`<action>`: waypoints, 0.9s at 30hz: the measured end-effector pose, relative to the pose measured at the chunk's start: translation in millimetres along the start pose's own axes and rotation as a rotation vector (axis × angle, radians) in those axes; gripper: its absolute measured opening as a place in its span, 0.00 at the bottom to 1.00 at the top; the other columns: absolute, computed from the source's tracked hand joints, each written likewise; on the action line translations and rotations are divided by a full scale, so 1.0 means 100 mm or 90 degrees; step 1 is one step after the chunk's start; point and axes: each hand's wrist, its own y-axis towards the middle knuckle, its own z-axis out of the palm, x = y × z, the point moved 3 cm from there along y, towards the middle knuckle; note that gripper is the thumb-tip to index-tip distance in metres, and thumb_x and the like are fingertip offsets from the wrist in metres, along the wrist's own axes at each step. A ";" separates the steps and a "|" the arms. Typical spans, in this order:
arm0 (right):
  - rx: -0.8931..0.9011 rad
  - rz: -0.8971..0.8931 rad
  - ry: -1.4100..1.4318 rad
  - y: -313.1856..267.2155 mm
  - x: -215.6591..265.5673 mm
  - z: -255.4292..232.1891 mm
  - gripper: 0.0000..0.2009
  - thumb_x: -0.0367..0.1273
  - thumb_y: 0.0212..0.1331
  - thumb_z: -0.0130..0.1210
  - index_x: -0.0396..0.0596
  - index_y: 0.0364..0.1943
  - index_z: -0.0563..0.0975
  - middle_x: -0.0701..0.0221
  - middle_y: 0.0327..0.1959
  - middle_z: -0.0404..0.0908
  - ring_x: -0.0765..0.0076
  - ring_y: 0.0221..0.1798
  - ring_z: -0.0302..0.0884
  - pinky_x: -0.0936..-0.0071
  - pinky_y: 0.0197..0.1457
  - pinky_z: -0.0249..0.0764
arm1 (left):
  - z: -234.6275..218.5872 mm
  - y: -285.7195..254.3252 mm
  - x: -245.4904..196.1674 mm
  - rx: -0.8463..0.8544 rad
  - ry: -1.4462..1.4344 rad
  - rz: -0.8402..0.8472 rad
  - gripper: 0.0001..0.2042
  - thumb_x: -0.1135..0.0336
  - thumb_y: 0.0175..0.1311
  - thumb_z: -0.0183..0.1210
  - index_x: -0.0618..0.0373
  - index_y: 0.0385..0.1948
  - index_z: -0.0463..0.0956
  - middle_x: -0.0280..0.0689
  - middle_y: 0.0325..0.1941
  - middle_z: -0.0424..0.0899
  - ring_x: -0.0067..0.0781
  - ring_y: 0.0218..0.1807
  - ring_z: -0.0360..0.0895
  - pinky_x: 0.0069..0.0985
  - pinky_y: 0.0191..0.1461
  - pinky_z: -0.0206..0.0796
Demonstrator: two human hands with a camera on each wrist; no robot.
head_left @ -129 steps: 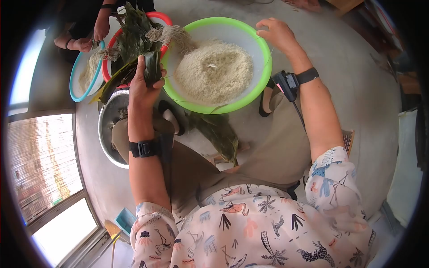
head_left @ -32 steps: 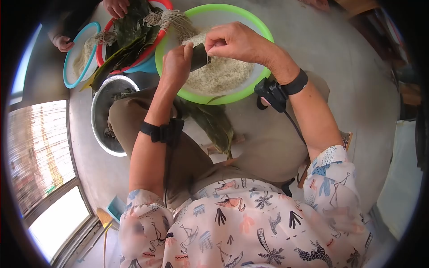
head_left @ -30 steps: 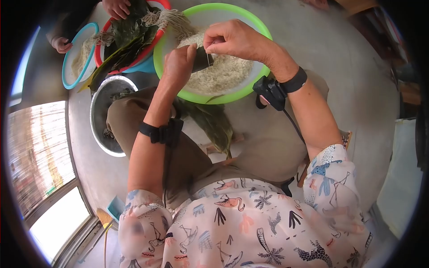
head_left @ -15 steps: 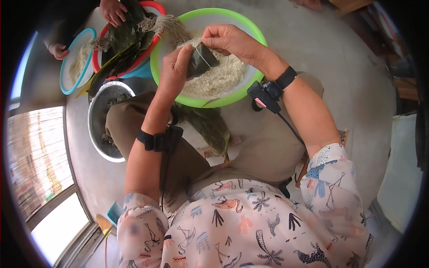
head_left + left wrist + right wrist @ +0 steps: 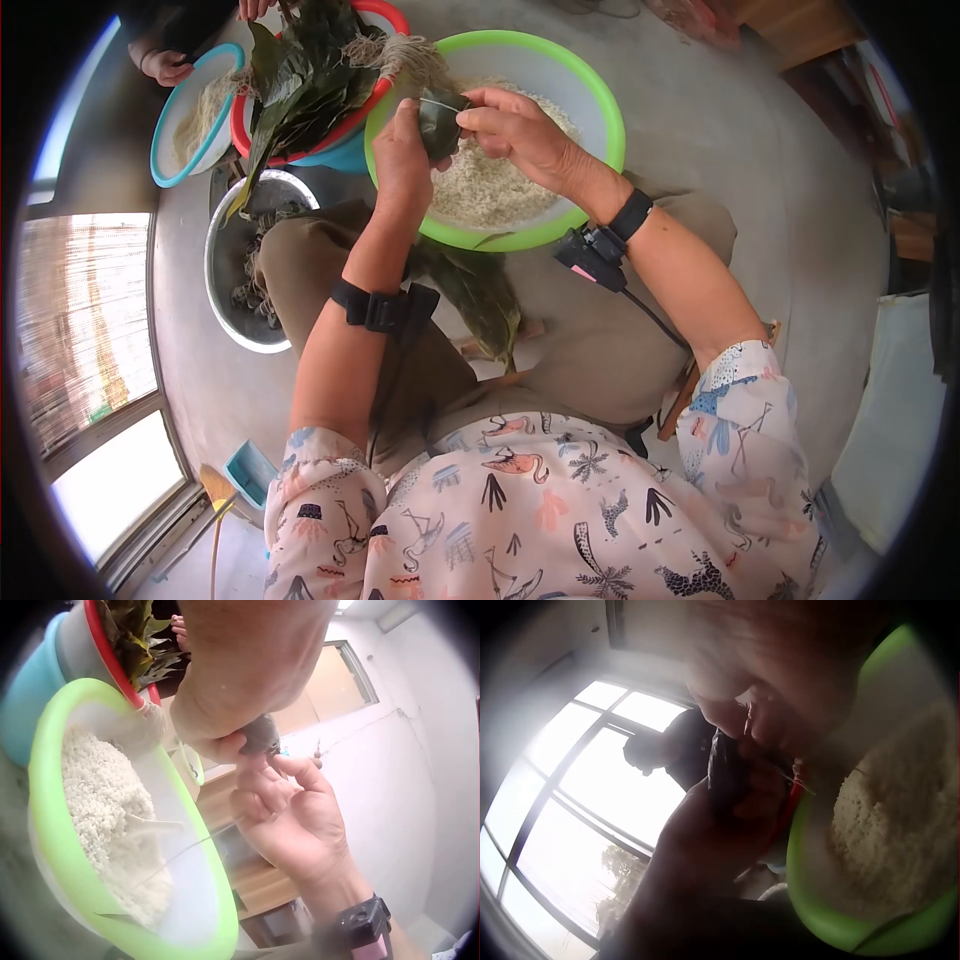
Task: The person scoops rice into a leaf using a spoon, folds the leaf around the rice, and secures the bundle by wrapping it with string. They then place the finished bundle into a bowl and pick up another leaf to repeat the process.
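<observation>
A dark green leaf-wrapped rice dumpling (image 5: 440,122) is held over the near left part of the green-rimmed basin (image 5: 612,130). My left hand (image 5: 403,165) grips it, thumb along its side. A thin pale string crosses its upper face. On the other side my right hand (image 5: 520,132) pinches the string (image 5: 804,785) close against the dumpling, its fingertips meeting the leaf. In the left wrist view the dumpling (image 5: 261,736) sits between both hands, partly covered by fingers, and a strand trails down over the basin.
White rice (image 5: 490,190) is heaped in the green basin. Behind left, a red-rimmed basin (image 5: 385,95) holds dark leaves and a string bundle (image 5: 405,58). A blue-rimmed bowl (image 5: 160,150), another person's hand (image 5: 165,68) and a metal basin (image 5: 222,290) are left; leaves (image 5: 480,300) lie below.
My right hand came in from the far right to meet my left, which moved right with the leaf wrap. Since half a second ago, the dumpling has turned and the other person's hand rose.
</observation>
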 end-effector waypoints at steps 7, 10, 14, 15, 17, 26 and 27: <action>-0.047 -0.017 -0.138 0.00 -0.03 0.02 0.17 0.38 0.57 0.62 0.45 0.46 0.76 0.82 0.32 0.72 0.89 0.28 0.58 0.87 0.30 0.56 | 0.05 -0.06 -0.07 -0.006 0.134 0.090 0.24 0.49 0.74 0.41 0.63 0.33 0.75 0.36 0.19 0.75 0.23 0.16 0.69 0.20 0.19 0.60; -0.046 -0.011 -0.105 0.00 -0.01 0.01 0.16 0.38 0.58 0.61 0.45 0.46 0.76 0.82 0.32 0.72 0.89 0.29 0.58 0.86 0.30 0.56 | 0.01 -0.02 -0.08 0.031 0.088 0.051 0.26 0.46 0.73 0.41 0.64 0.36 0.75 0.36 0.24 0.77 0.23 0.21 0.73 0.21 0.21 0.64; -0.079 -0.037 -0.082 -0.01 0.07 -0.04 0.12 0.35 0.57 0.62 0.43 0.40 0.77 0.80 0.28 0.73 0.86 0.27 0.62 0.85 0.29 0.59 | 0.08 -0.06 -0.18 0.121 0.000 -0.011 0.22 0.50 0.72 0.46 0.65 0.42 0.76 0.38 0.37 0.81 0.27 0.36 0.79 0.24 0.34 0.71; -0.083 -0.036 -0.076 -0.01 0.08 -0.06 0.12 0.35 0.57 0.61 0.44 0.40 0.77 0.80 0.28 0.73 0.86 0.27 0.61 0.85 0.29 0.59 | 0.06 -0.05 -0.17 0.121 0.000 -0.011 0.22 0.50 0.72 0.46 0.65 0.42 0.76 0.38 0.37 0.81 0.27 0.36 0.79 0.24 0.34 0.71; -0.079 -0.034 -0.070 -0.01 0.08 -0.09 0.11 0.35 0.57 0.61 0.44 0.40 0.77 0.80 0.28 0.73 0.87 0.27 0.61 0.85 0.29 0.59 | 0.04 -0.03 -0.17 0.215 0.021 -0.005 0.17 0.58 0.68 0.54 0.67 0.42 0.76 0.37 0.40 0.80 0.26 0.42 0.78 0.26 0.44 0.74; -0.077 -0.049 -0.044 0.02 0.08 -0.11 0.13 0.36 0.63 0.57 0.42 0.45 0.75 0.84 0.28 0.69 0.89 0.24 0.54 0.86 0.27 0.53 | 0.04 -0.04 -0.14 0.211 -0.146 -0.070 0.13 0.65 0.67 0.54 0.68 0.43 0.75 0.39 0.45 0.79 0.30 0.48 0.77 0.34 0.52 0.74; -0.071 -0.055 -0.036 0.03 0.07 -0.12 0.14 0.36 0.64 0.57 0.40 0.46 0.74 0.83 0.27 0.69 0.89 0.24 0.54 0.86 0.26 0.52 | 0.03 -0.05 -0.13 0.210 -0.146 -0.070 0.13 0.65 0.67 0.54 0.68 0.43 0.75 0.39 0.45 0.79 0.30 0.48 0.77 0.34 0.52 0.74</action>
